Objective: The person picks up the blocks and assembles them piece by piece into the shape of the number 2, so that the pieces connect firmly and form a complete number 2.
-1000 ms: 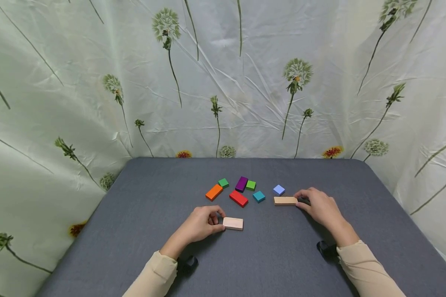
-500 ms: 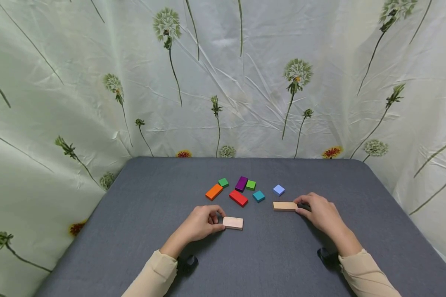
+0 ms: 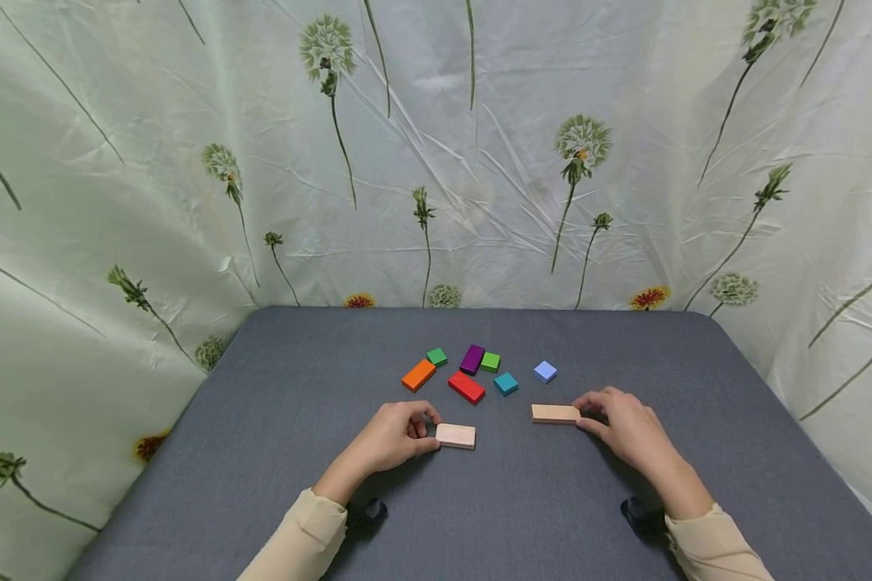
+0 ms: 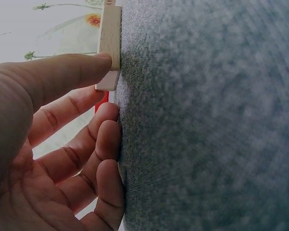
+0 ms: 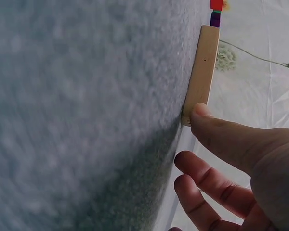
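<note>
In the head view my left hand [image 3: 395, 436] pinches the left end of a short pale wooden block [image 3: 455, 436], which lies flat on the grey table. The left wrist view has the thumb on the block's near side, with the other fingers curled beside it. Farther right, my right hand [image 3: 628, 425] pinches the right end of a longer tan wooden block [image 3: 555, 414]. That block lies lengthwise from left to right, low at the table surface. In the right wrist view the thumb presses on the long block [image 5: 202, 72] near its end.
Behind the hands lie an orange block [image 3: 418, 376], a red block [image 3: 467, 387], a purple block [image 3: 472, 360], two green blocks [image 3: 490, 361], a teal block [image 3: 505, 383] and a light blue block [image 3: 545, 371]. A flowered curtain [image 3: 494, 202] hangs behind the grey table [image 3: 523, 516].
My right hand has drawn the long tan block toward me and slightly left, away from the light blue block. The left hand and its pale block have stayed in place.
</note>
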